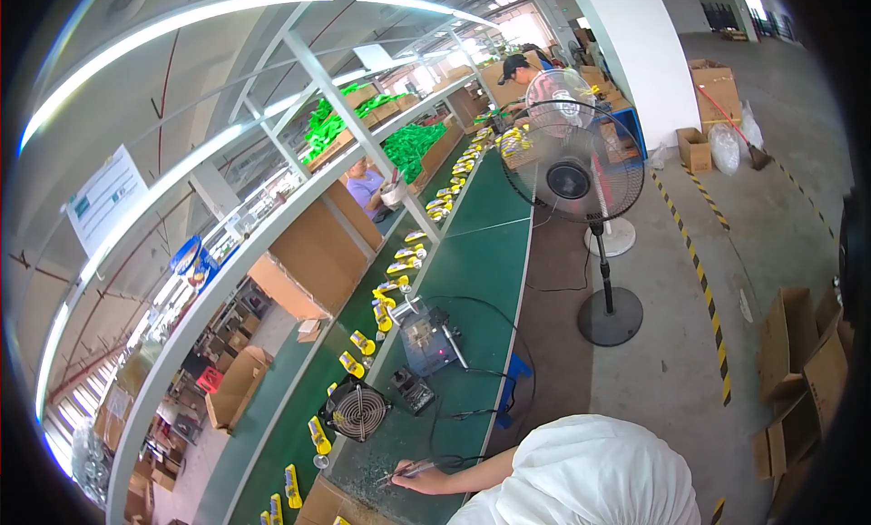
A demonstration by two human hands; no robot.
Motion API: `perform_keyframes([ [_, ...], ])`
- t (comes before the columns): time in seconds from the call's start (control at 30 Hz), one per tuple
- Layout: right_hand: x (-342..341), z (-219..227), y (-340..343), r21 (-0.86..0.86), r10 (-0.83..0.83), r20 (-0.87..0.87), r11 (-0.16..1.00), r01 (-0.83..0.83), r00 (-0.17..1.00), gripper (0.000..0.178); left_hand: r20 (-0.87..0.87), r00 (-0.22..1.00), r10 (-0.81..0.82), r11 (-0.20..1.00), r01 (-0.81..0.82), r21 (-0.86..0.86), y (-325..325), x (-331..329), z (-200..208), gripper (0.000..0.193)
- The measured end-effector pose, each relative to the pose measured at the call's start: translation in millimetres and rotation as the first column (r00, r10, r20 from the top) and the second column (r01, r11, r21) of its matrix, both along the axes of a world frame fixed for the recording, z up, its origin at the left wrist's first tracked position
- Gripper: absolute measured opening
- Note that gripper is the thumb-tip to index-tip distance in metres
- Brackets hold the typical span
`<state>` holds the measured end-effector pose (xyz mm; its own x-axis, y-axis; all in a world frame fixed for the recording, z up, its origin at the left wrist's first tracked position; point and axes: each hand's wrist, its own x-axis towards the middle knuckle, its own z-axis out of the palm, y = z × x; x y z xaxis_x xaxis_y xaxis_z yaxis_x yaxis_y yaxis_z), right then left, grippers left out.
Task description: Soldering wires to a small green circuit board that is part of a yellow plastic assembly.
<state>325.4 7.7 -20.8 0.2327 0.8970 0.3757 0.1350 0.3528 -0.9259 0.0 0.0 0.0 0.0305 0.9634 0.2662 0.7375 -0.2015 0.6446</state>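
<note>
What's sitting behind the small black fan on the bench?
Behind the small black fan stands a grey box-shaped unit with cables, beside it a row of yellow pieces. What lies under the fan is hidden.

bench top [472, 280]: matt green (smooth) | cartons [313, 253]: brown cardboard

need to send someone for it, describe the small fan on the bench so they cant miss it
Follow the long green workbench toward its near end. Just beyond the hand holding a thin tool sits a small black square fan, the only thing there with a round wire grille.

White short-sleeved shirt, bare forearm, bare hand [419, 476]
</note>
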Motion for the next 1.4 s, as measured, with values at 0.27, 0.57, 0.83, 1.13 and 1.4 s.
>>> perform_keyframes([
  [0.27,2,17,-5,-0.048,0.084,-0.116,0.995,-0.090,0.990,0.022,0.177,0.979,0.099,0.994,-0.091,-0.054,-23,38,50,0.014],
  [0.57,0,26,-8,-0.181,0.129,-0.200,0.969,-0.166,0.971,0.021,0.240,0.938,0.252,0.929,-0.165,-0.331,-20,60,80,0.018],
  [0.83,6,53,-6,-0.144,0.111,0.092,0.985,-0.097,0.990,0.020,0.266,0.883,0.387,0.897,-0.293,-0.332,-24,52,60,0.017],
  [1.13,2,68,1,-0.088,0.405,0.118,0.914,-0.396,0.907,0.018,0.337,0.867,0.368,0.915,-0.273,-0.297,-22,63,43,0.013],
  [1.4,-30,65,1,-0.165,0.531,0.197,0.847,-0.506,0.824,0.016,0.415,0.836,0.360,0.915,-0.229,-0.332,-22,60,45,0.009],
])
